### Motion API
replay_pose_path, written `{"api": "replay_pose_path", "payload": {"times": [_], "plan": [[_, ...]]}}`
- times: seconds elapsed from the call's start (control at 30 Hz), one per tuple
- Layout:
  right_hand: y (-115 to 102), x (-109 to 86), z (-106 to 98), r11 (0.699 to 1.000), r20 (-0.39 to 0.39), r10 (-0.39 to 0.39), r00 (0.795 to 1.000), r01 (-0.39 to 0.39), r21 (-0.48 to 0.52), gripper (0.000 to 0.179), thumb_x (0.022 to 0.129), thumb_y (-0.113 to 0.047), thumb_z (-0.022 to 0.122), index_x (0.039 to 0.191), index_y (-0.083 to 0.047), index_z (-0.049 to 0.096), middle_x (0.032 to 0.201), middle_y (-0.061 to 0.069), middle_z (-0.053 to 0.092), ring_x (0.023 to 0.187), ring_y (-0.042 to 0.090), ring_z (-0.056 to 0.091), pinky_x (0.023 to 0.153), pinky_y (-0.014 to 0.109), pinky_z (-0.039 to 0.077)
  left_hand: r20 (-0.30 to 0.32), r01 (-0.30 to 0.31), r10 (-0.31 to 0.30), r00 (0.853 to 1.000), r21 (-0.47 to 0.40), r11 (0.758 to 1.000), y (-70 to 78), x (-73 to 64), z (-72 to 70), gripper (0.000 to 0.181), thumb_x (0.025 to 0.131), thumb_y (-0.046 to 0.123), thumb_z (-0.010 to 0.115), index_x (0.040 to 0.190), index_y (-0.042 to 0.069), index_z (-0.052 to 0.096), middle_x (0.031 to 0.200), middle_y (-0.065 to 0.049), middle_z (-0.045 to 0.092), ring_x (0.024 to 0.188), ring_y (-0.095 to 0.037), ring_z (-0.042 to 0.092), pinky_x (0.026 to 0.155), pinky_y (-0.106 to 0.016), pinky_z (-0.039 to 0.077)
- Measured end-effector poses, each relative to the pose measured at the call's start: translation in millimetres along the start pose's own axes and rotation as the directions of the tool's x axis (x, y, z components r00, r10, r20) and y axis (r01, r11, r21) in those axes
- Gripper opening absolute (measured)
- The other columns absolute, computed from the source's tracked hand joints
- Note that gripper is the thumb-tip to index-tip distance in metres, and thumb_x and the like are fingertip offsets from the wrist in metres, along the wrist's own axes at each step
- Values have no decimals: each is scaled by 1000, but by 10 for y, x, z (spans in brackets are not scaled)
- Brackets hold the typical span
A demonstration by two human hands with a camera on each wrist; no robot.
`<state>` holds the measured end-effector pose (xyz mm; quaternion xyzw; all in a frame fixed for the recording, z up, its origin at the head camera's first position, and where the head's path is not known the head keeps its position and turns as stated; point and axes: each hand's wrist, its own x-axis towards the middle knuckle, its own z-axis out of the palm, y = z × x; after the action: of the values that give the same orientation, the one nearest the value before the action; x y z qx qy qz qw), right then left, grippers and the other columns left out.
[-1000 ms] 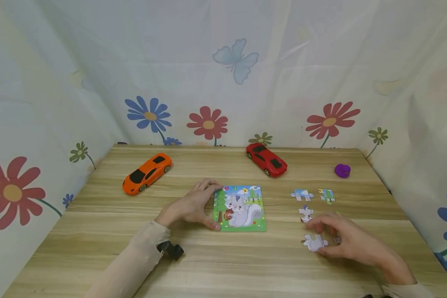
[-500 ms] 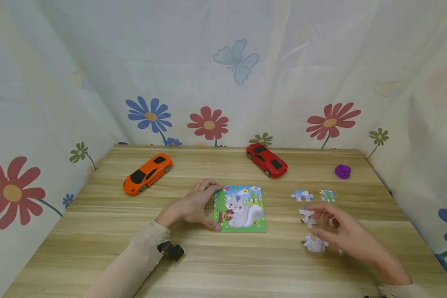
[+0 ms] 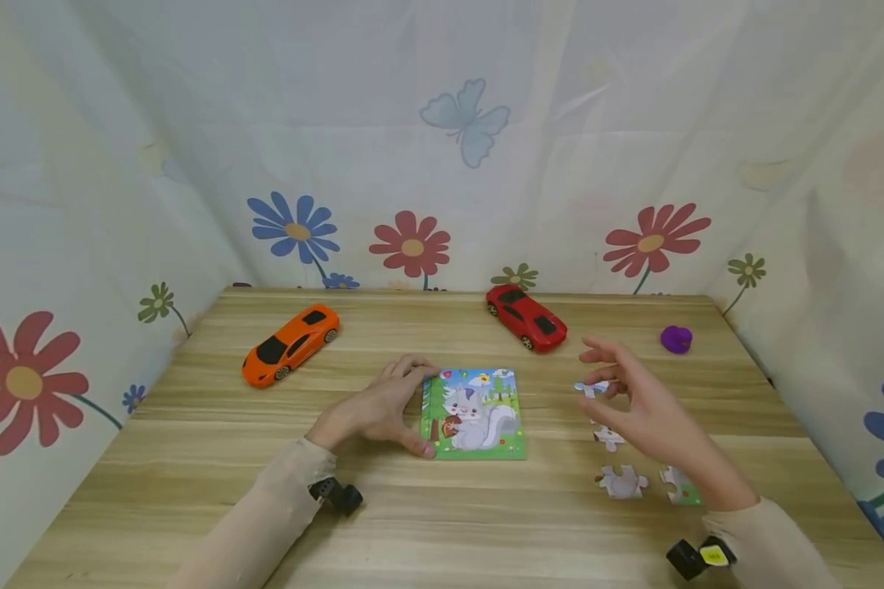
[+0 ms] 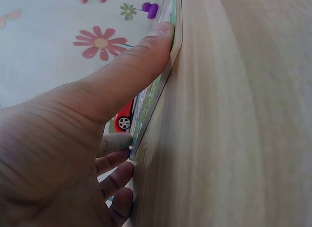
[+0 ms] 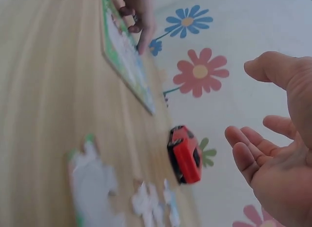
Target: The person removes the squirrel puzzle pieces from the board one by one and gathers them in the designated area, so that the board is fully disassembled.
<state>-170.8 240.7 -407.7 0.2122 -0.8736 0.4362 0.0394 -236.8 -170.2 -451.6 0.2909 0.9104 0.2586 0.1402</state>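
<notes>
A square squirrel jigsaw puzzle [image 3: 479,417] lies flat on the wooden table. My left hand [image 3: 386,409] holds it at its left side, thumb at the near left corner and fingers at the far left corner. To the right, my right hand [image 3: 648,413] hovers above the loose puzzle pieces, fingers spread and loosely bent, nothing between them. Under it, a blue-and-white puzzle piece [image 3: 589,388] and a grey puzzle piece [image 3: 610,437] show partly. Nearer me lie a grey puzzle piece [image 3: 622,483] and a green-edged puzzle piece [image 3: 682,488]. The right wrist view shows the right palm [image 5: 287,173] raised off the table.
An orange toy car [image 3: 290,345] stands at the back left and a red toy car [image 3: 526,317] at the back middle. A small purple object [image 3: 676,339] sits at the back right. Flower-printed cloth [image 3: 324,147] hangs behind and beside the table.
My right hand has moved away from me and up, off the loose pieces. The near right piece is now uncovered. My left hand and the puzzle have stayed in place.
</notes>
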Motion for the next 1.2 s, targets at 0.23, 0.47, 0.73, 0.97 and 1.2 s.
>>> {"api": "replay_pose_path", "payload": {"times": [0.23, 0.47, 0.73, 0.97, 1.2], "plan": [[-234, 377, 133, 994, -41, -60, 997, 64, 87, 83, 102, -10, 82, 171, -14, 36, 156, 13, 58, 131, 32, 66, 101, 25, 54, -2, -3, 3, 1000, 6, 1000, 7, -2, -5, 131, 71, 55, 105, 173, 12, 36, 177, -12, 27, 159, -37, 28, 133, -61, 30], [-408, 630, 305, 985, -47, -55, 997, 61, 163, 88, 100, -10, 84, 172, -13, 33, 160, 14, 56, 136, 33, 65, 110, 45, 55, 1, 3, -3, 1000, 1, 1000, 33, -4, -9, 130, 72, 54, 105, 173, 10, 36, 176, -13, 28, 158, -37, 29, 132, -62, 31], [-506, 803, 500, 971, -31, -42, 999, 48, 236, 86, 101, -15, 85, 172, -13, 35, 160, 14, 56, 138, 34, 63, 114, 55, 53, 1, 4, -4, 1000, 0, 1000, 38, 2, -11, 131, 72, 53, 106, 173, 10, 36, 176, -15, 28, 157, -37, 30, 131, -62, 32], [-475, 913, 740, 963, 3, -37, 999, 34, 267, 84, 100, -14, 85, 170, -14, 38, 158, 15, 58, 135, 37, 64, 109, 54, 56, 0, 11, -11, 1000, 2, 1000, 24, 14, -5, 131, 71, 55, 106, 173, 11, 36, 176, -12, 28, 156, -35, 31, 131, -60, 33], [-284, 965, 1072, 962, 87, -31, 996, 6, 273, 80, 101, -12, 83, 168, -7, 40, 150, 24, 60, 127, 45, 66, 105, 52, 59, -8, -9, 9, 1000, 11, 1000, 26, 16, -9, 132, 71, 56, 105, 172, 8, 36, 175, -15, 30, 155, -38, 33, 130, -62, 35]]}}
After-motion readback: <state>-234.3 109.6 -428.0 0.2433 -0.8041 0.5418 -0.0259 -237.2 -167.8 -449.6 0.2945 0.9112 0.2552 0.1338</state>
